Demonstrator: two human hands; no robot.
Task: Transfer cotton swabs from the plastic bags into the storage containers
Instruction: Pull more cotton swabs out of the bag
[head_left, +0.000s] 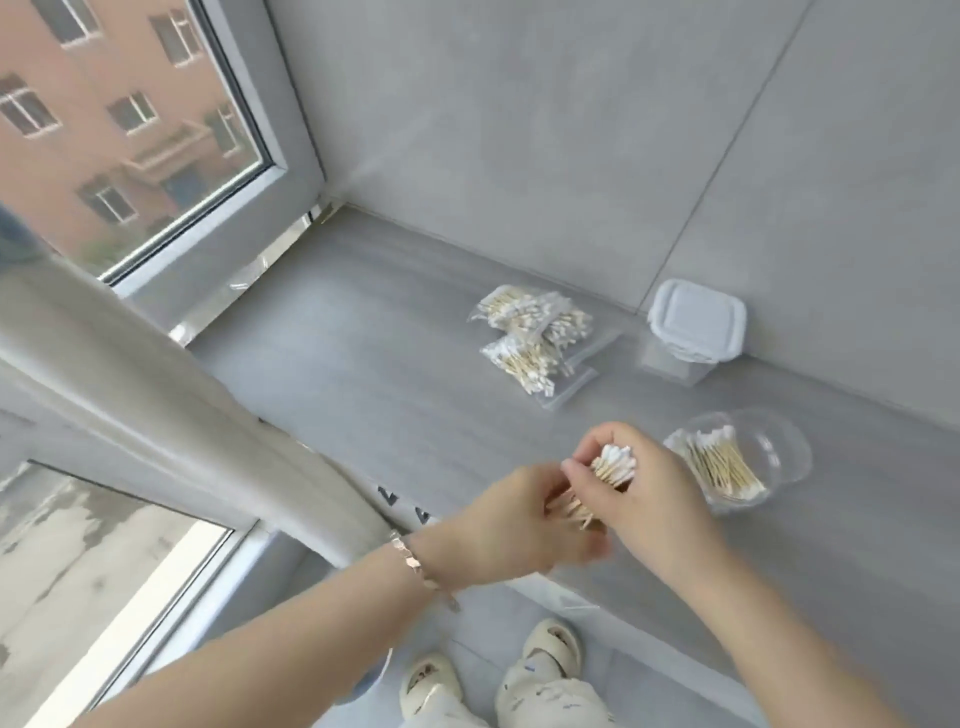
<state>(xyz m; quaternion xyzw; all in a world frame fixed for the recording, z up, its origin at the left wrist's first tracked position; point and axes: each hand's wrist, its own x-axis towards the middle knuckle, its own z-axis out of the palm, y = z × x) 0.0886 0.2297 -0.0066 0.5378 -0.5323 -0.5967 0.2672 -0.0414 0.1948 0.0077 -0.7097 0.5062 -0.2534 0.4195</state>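
Grey worktop (363, 374) under window (130, 130). Left hand (498, 525) and right hand (644, 504): fingers (605, 434) clamped on one swab bundle (615, 465), likely squaring it for the open tub (787, 449) alongside; bags (530, 338) lie behind.

We see soft, even daylight from the window (130, 130) at left, casting only faint shadows. The left hand (511, 525) is slightly blurred, and the wide lens bows straight lines toward the edges.
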